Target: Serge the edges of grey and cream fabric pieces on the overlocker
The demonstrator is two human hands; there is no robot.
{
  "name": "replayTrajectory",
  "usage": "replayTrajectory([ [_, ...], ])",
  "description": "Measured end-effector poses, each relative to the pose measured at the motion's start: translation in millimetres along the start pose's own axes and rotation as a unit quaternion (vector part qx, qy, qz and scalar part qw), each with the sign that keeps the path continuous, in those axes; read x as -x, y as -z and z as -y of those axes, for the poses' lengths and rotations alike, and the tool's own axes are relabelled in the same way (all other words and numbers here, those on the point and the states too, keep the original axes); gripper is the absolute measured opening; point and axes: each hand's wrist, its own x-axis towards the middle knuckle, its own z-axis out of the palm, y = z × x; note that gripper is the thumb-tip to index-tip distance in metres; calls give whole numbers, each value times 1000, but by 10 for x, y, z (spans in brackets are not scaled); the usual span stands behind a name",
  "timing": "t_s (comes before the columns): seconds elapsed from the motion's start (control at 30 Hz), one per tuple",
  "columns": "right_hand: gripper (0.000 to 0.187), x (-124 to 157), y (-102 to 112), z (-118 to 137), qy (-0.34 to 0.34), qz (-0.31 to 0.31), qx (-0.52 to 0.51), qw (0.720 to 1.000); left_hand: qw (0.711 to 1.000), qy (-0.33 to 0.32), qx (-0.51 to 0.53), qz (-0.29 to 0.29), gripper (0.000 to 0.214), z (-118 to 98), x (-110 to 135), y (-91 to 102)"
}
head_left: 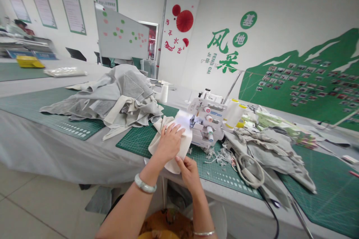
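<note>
1. The left hand [169, 143] lies flat and unclenched on a cream fabric piece [183, 149].
2. The right hand [189, 173] pinches the fabric's near edge.
3. The fabric rests on a green cutting mat [137, 145], just beside an overlocker [206, 121].

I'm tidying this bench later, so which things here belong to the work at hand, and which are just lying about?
Part of the work: cream fabric piece under the left hand and right hand; overlock sewing machine beside it.
Lying about: grey fabric heap; thread trimmings; yellow box.
</note>
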Motion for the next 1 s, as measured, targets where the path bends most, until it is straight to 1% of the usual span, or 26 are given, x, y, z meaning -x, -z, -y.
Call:
replayTrajectory([
  [0.17, 41, -8, -13, 3, 8, 8, 9, 1000, 1000, 2, -5, -5, 46, 37, -42, -33],
  [0.27, 41, -16, -12, -2, 7, 11, 12, 1000, 1000, 9, -11, -26, 38, -11, -53, 3],
  [0.3, 41, -19, -12, -1, 6, 13, 11, 1000, 999, 2, -13, -37, 34, -40, -51, 22],
  [0.37, 41, -26, -13, 6, 5, 19, 10, 1000, 998, -32, -9, -49, 30, -104, -36, 60],
  [0.43, 41, -32, -15, 17, 6, 25, 8, 1000, 997, -70, 6, -40, 29, -152, -14, 80],
  [0.47, 41, -35, -17, 21, 6, 26, 8, 1000, 996, -79, 14, -32, 30, -164, -4, 81],
  [0.53, 41, -37, -19, 25, 6, 25, 11, 1000, 997, -74, 22, -21, 31, -159, 8, 65],
  [0.63, 40, -35, -19, 26, 6, 13, 20, 1000, 998, -56, 15, -19, 31, -103, 2, 27],
  [0.77, 40, -28, -19, 37, 7, 0, 29, 1000, 998, -57, 11, -16, 31, -50, -25, 5],
  [1.0, 42, -25, -18, 23, 11, -9, 34, 999, 999, -47, 21, -11, 30, -76, -49, 0],
])
